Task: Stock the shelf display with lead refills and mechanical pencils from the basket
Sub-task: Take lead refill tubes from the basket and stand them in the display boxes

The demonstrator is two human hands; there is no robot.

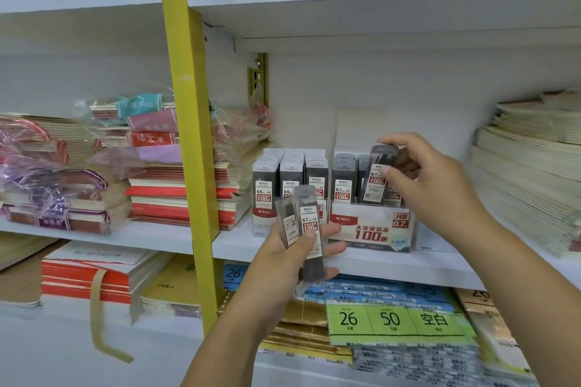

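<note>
Head view, one cam. Landmark = the 0.7 display box on the white shelf, red "100" print on its front.

R hand up at the box's top R side, fingers curled around one lead refill case. Case is upright, slightly tilted, its lower end down among the cases already standing in the box; label w/ "0.7" faces the cam. Thumb on the case front, other fingers behind it.

L hand sits below and L of the box, in front of the shelf edge, closed on a small bunch of refill cases, at least two, held roughly upright, tops leaning a bit L. One shows a "0.7" label. Exact count: can't tell, fingers cover the lower ends.

Just L of the box, touching or nearly so: a second display box packed w/ three rows of cases marked "0.5".

Further L of the box, past a yellow upright post: stacks of notebooks, some in plastic wrap. R of the box: a tall pile of pale notebooks, blurred. Below the box, on the next shelf down: green-labelled packs reading "26" and "50".
</note>
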